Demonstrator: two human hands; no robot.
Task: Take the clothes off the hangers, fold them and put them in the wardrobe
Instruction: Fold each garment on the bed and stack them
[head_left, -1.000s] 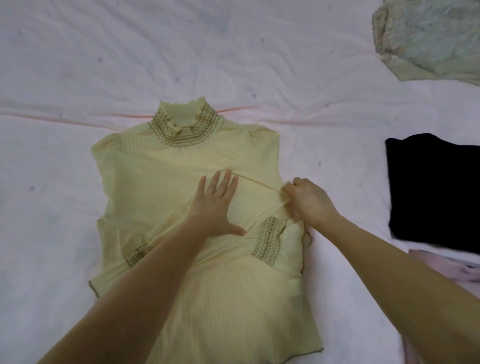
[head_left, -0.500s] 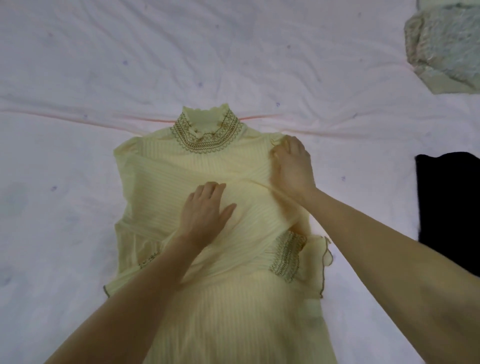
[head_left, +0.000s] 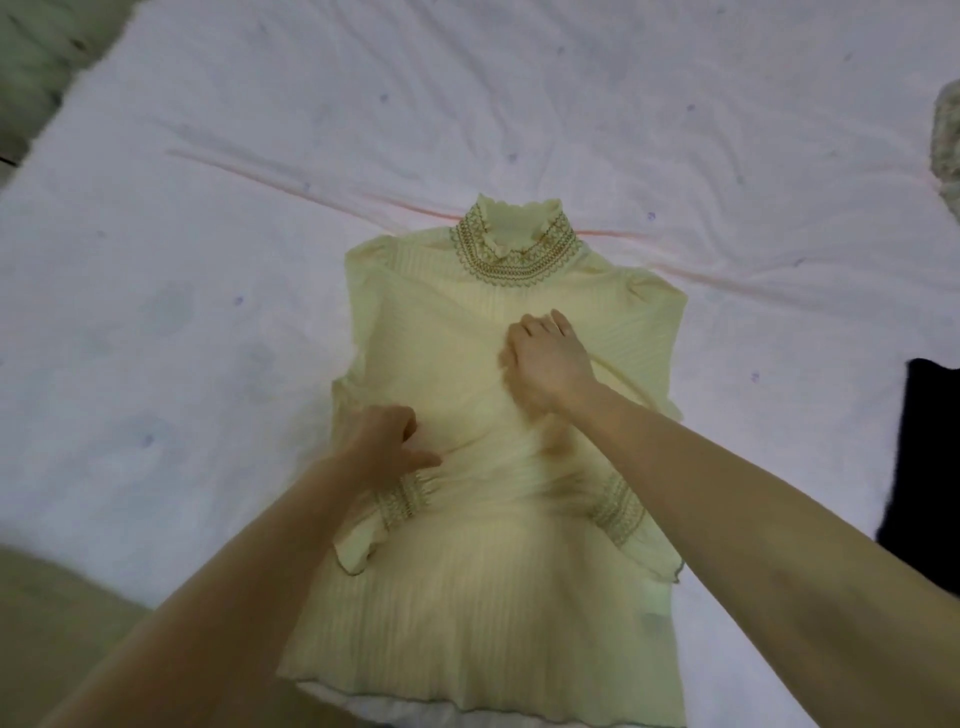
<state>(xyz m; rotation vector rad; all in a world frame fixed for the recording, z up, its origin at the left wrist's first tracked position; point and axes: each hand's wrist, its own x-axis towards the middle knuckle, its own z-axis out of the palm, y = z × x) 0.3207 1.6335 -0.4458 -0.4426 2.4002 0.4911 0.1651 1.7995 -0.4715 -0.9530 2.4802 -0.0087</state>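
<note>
Right hand (head_left: 548, 364) gone from the shoulder edge to the chest of the yellow blouse (head_left: 498, 597), left hand (head_left: 387, 447) slid from the middle down to the left embroidered cuff (head_left: 408, 499), fingers now curled, both sleeves now crossed over the front

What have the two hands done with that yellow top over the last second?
The right hand moved from the top's right edge up past the shoulder and in to the middle of the chest, where it now rests on the fabric. The left hand slid from the centre to the left side, near the left sleeve cuff, its fingers now curled. The yellow top stays flat on the white sheet, sleeves folded across the front.
</note>
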